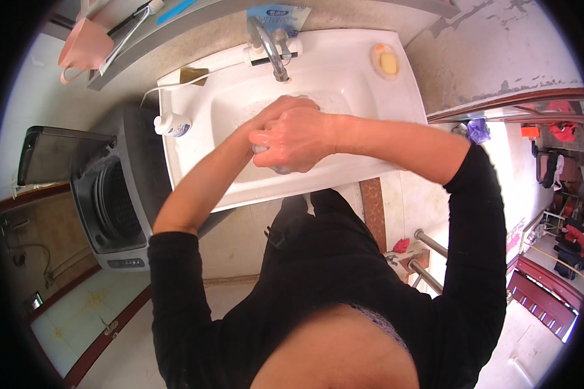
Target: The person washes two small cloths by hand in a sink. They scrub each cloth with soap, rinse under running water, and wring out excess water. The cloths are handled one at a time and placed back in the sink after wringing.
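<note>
Over the basin of the white sink (370, 165), my two hands are pressed together. My right hand (294, 141) is curled in a fist, in front of part of my left hand (287, 106). A pale greyish wet thing (260, 149), perhaps a cloth, shows between the right fingers and below them; a similar bit shows at the left fingers. Its full shape is hidden. Both hands look wet. Just beyond them stands the chrome faucet (272, 53), its spout over the basin. Whitish suds or droplets lie in the basin.
A white bottle (173, 124) stands on the sink's left rim, yellow soap (388, 63) in a dish at the right. Behind the faucet is a blue printed packet (277, 19). A washing machine (112, 204) with raised lid stands left; a pink cup (85, 46) sits on the shelf (175, 34).
</note>
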### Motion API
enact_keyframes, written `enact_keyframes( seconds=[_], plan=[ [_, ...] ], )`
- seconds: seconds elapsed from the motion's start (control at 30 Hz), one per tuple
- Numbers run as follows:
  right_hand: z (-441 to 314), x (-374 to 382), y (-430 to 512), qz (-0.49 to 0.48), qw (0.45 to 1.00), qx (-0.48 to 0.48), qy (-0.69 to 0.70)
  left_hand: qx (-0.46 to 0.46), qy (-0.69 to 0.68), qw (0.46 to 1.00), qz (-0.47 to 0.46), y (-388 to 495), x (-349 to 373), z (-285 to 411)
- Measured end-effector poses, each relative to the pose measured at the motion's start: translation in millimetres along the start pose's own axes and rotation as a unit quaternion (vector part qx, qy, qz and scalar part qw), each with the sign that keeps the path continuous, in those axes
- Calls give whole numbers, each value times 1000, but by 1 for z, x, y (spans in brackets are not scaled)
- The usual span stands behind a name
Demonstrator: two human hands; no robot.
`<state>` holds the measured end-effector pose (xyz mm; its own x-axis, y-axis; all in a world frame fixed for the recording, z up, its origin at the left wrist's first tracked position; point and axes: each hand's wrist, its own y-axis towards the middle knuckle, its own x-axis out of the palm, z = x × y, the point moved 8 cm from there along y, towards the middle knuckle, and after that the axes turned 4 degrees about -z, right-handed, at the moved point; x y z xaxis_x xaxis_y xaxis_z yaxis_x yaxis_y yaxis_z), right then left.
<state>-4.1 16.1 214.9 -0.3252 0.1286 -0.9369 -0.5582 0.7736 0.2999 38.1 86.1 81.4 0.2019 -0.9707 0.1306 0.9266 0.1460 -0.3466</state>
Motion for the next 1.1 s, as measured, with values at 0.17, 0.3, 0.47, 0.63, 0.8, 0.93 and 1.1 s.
enact_keyframes(
  seconds=[0.17, 0.3, 0.47, 0.63, 0.8, 0.93, 1.1],
  plan=[
    [65, 23, -60, 215, 899, 283, 257, -60, -411, 910, 7, -31, -24, -44],
    [112, 144, -137, 213, 573, 482, 627, 57, -551, 810, 195, -75, -78, -85],
    [141, 290, -196, -63, 703, 622, 340, 167, -574, 764, 244, -126, -110, -77],
    [153, 338, -179, -39, 812, 576, 86, 176, -516, 766, 340, -162, -114, -51],
    [163, 345, -166, -126, 774, 600, 156, 174, -507, 752, 385, -175, -100, -48],
    [164, 328, -162, -160, 784, 580, 149, 145, -525, 725, 421, -180, -94, -55],
    [163, 321, -166, -135, 765, 606, 174, 146, -540, 719, 413, -177, -92, -54]
  ],
)
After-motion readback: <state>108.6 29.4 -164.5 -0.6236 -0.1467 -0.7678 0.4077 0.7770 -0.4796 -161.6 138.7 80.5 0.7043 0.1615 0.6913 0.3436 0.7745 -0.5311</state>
